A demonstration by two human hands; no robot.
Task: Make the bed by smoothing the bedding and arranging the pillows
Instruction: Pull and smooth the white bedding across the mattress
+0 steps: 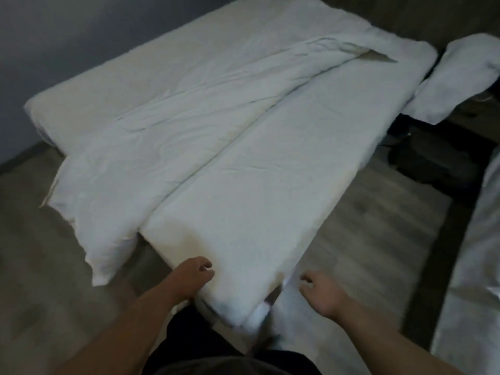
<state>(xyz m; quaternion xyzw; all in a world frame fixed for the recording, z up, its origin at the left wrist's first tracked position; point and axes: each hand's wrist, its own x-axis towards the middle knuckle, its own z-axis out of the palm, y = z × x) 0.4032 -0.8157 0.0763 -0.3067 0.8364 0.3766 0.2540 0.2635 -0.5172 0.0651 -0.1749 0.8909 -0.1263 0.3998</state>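
Note:
A white bed point(259, 169) runs from the near corner in front of me to the far wall. A crumpled white duvet point(140, 142) lies in a long diagonal strip across it, and its near end hangs over the left edge. My left hand point(193, 274) rests against the near left side of the mattress corner with loosely curled fingers that hold nothing. My right hand point(320, 293) hovers to the right of the corner over hanging white sheet, fingers loosely curled and empty. A white pillow point(457, 79) lies off the bed at the far right.
Grey wood-look floor point(359, 231) shows on both sides of the bed. More white bedding point(476, 280) fills the right edge of the view. A dark bag or case point(433, 158) sits on the floor beyond the bed's right side. A grey wall stands at the back left.

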